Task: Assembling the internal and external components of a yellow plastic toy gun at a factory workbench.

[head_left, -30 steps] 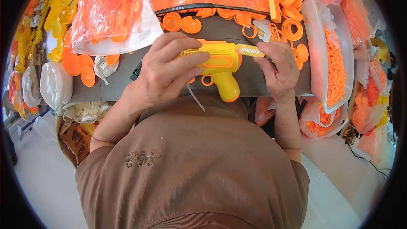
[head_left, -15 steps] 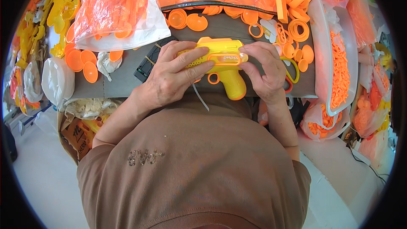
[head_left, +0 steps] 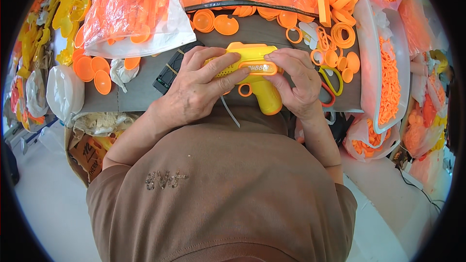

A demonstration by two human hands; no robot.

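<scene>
A yellow toy gun (head_left: 268, 96) is held level between my two hands over the near edge of the bench, its handle pointing toward me. My left hand (head_left: 194, 81) wraps the left end of its body, fingers laid across the top and side. At the other end, my right hand (head_left: 297, 78) has its thumb and fingers pressed on the body beside an orange oval panel (head_left: 262, 68) with pale lettering. An orange trigger ring (head_left: 245, 90) shows in front of the handle. A thin whitish strip (head_left: 231, 111) hangs below the left hand.
Scissors (head_left: 337, 86) with red and yellow-green handles lie right of my right hand. A black part (head_left: 164, 78) sits behind my left wrist. Orange discs (head_left: 226, 25), rings (head_left: 342, 35) and a bag of orange parts (head_left: 131, 12) crowd the back. A white bin (head_left: 368, 63) stands right.
My right hand has shifted slightly left onto the gun's end, its fingers now over the top edge. More of the panel's lettering shows. The left hand stays nearly still.
</scene>
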